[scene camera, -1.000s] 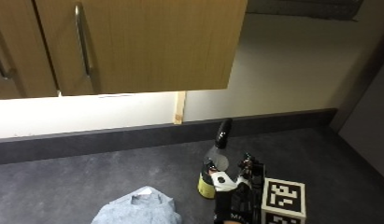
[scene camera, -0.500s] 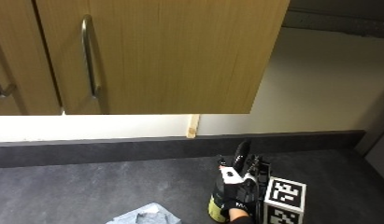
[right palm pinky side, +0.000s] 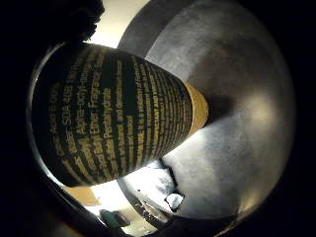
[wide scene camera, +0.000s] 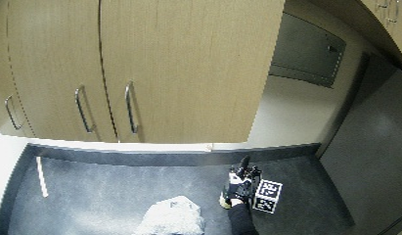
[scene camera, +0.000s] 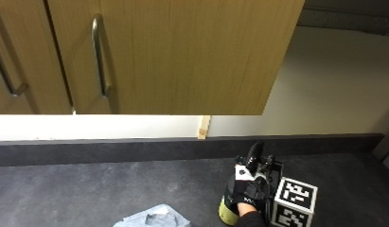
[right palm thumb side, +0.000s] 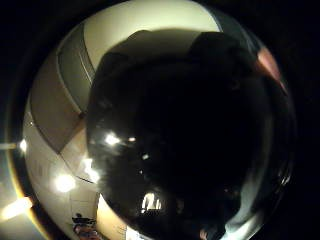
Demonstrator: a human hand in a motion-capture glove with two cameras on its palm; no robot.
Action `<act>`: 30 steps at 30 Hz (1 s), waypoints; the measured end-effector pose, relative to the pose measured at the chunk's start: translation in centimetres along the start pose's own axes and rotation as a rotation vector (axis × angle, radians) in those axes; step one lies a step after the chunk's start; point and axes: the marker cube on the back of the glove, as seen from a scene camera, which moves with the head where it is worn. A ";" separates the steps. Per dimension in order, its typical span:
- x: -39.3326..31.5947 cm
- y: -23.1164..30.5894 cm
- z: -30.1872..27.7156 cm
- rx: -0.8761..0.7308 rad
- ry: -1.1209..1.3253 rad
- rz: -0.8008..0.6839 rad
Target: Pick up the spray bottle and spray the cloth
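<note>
- Yellow ingredient print was seen on the dark label of the spray bottle (right palm pinky side: 118, 113); "Fragrance", "SDA 40B" and "Ether" could be made out.
- The rest of that print could not be read.
- No other text was legible.

Right hand (scene camera: 246, 187) in a black glove — white plastic patch on its back, black straps across. Dark sleeve at the wrist. Nothing more of the person in view.
</note>
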 end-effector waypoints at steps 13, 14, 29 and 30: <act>-0.6 -0.3 -1.1 0.009 -0.014 -0.019; -0.7 -0.3 -1.2 0.009 -0.014 -0.026; -9.0 0.5 -4.6 -0.017 -0.024 -0.215; -9.2 0.6 -4.6 -0.021 -0.022 -0.219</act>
